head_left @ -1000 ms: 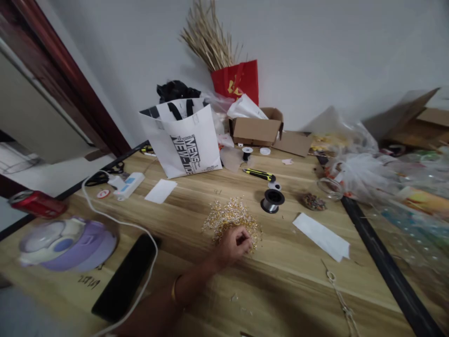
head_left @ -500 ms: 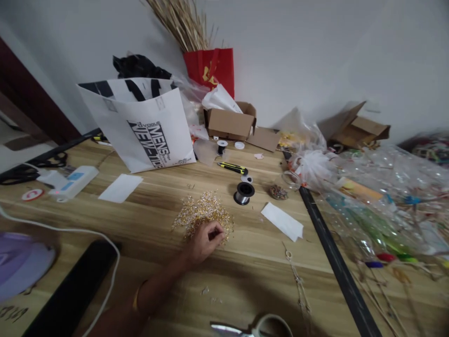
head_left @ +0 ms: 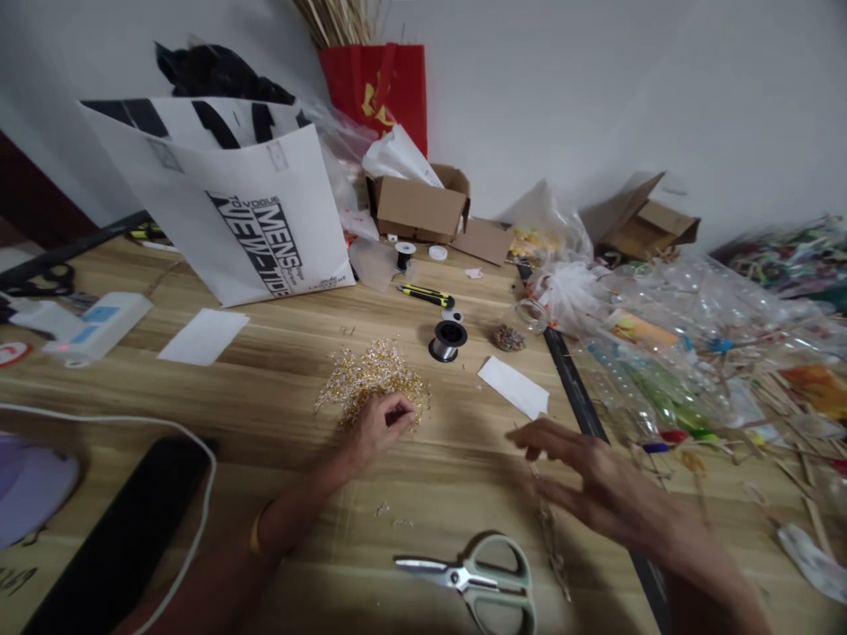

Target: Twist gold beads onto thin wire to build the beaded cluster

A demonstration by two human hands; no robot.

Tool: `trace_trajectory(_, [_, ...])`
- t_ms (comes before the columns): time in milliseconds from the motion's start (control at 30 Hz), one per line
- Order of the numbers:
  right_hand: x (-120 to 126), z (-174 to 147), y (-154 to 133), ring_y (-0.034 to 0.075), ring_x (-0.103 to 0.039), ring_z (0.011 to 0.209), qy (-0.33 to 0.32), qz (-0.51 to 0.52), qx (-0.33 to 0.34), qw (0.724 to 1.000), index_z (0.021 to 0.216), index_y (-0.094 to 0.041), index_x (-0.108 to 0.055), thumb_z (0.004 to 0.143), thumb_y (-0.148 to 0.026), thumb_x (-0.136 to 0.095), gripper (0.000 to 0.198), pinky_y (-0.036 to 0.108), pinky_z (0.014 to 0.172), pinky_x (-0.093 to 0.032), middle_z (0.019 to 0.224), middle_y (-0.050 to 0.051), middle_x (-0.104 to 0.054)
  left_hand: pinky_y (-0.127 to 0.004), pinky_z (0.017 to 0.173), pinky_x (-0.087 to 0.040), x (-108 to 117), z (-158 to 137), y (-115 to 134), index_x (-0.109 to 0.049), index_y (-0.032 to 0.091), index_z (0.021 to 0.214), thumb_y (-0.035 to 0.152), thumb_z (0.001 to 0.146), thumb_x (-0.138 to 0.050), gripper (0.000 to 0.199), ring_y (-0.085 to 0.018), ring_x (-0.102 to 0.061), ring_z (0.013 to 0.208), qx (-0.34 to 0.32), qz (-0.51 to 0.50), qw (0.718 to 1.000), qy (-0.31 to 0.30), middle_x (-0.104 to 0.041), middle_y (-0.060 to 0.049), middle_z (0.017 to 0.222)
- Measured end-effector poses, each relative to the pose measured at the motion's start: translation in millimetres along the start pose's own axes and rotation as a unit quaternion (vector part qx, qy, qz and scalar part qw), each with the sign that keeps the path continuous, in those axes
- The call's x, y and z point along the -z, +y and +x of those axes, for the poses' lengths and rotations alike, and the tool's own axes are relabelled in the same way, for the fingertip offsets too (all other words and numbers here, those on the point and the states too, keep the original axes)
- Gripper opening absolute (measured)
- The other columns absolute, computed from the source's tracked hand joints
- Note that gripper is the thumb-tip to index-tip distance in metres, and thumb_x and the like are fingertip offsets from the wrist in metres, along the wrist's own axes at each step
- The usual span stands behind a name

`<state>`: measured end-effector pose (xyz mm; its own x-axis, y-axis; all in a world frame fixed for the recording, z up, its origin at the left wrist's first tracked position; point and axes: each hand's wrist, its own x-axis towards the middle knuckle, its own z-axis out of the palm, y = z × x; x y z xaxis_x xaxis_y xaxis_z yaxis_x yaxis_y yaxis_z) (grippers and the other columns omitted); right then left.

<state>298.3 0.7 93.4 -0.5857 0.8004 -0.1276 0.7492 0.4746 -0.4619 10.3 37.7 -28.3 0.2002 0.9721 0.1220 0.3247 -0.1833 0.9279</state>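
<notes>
My left hand (head_left: pixel 380 425) rests at the near edge of a heap of small gold and clear beads or findings (head_left: pixel 371 375). Its thumb and fingertips are pinched together; whatever may be between them is too small to make out. On the right, my right hand (head_left: pixel 586 472) hovers over a thin strand with small pieces along it (head_left: pixel 550 538), thumb and fingers apart. The hand hides the strand's upper part, and I cannot tell whether the fingertips touch it. Scissors with pale handles (head_left: pixel 463 578) lie nearer to me, between both forearms.
Beyond the heap are a wire spool (head_left: pixel 448 340), a yellow-black cutter (head_left: pixel 425 295) and a tipped jar of beads (head_left: pixel 511 335). A white paper bag (head_left: pixel 265 212) stands behind. Plastic-wrapped items (head_left: pixel 662 335) crowd the right. A white cable (head_left: pixel 198 529) crosses the left.
My right hand has come into view from the right, over the strand. My left hand keeps its pinch beside the heap. The view has shifted, showing more of the scissors.
</notes>
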Motion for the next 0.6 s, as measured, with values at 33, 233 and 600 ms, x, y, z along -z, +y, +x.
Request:
trace_trajectory(33, [-4,8,11,0.020,-0.064,0.079,0.017,-0.038,-0.055,0.998,0.113,-0.021,-0.056,0.086,-0.035,-0.048,0.031,0.031,0.071,-0.049,0.099,0.010,-0.064,-0.021,0.057,-0.042,0,0,-1,-0.058,0.014,0.069,0.023,0.076,-0.054,0.013,-0.012,-0.054,0.060,-0.003,-0.001,1.000,0.000,-0.059,-0.001,0.063])
trace_trajectory(233, [-68,6,58,0.020,-0.064,0.073,0.048,-0.181,-0.211,0.959,0.085,-0.019,-0.056,0.088,-0.030,-0.046,0.015,0.025,0.058,-0.039,0.081,0.006,-0.066,-0.020,0.055,-0.041,-1,1,-5,-0.058,0.014,0.069,0.023,0.077,-0.054,0.012,-0.011,-0.054,0.058,-0.011,-0.003,1.000,-0.003,-0.058,0.000,0.062])
trace_trajectory(600, [-71,69,38,0.021,-0.064,0.080,0.101,-0.229,-0.246,0.936,0.097,-0.015,-0.055,0.092,-0.020,-0.040,0.017,0.027,0.062,-0.040,0.090,0.012,-0.067,-0.020,0.055,-0.040,-1,1,-4,-0.056,0.015,0.068,0.024,0.076,-0.053,0.012,-0.011,-0.051,0.057,-0.017,-0.011,1.000,-0.002,-0.055,0.001,0.060])
